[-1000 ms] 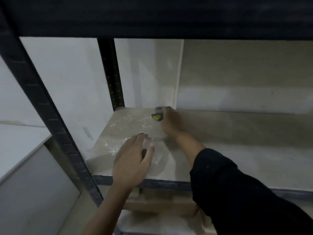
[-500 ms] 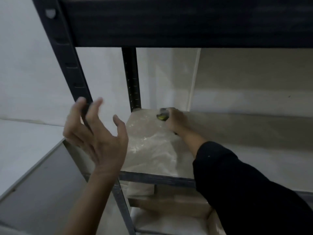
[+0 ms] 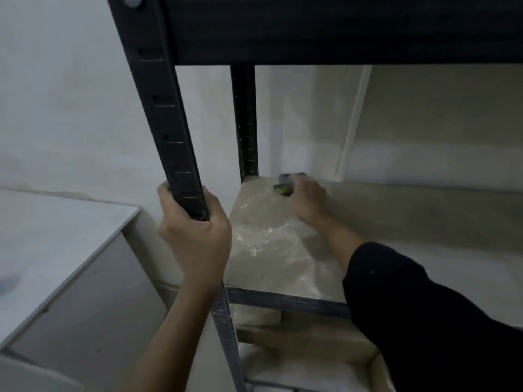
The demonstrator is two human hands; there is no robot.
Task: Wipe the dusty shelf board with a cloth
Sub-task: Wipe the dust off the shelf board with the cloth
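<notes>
Black metal rack stood against a pale wall; its shelf board carried white dust patches near the left front. Left hand was wrapped tight around the front post. Right hand, black sleeve, pressed a small, blurred cloth at the board's back left corner, fingers closed on it.

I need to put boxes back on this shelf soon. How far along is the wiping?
Little looks done: white dust still speckles the shelf board near its front left. In hand: the right hand presses a cloth at the back left corner, while the left hand grips the front upright post. Left: the dusty patch and the rest of the board.
</notes>
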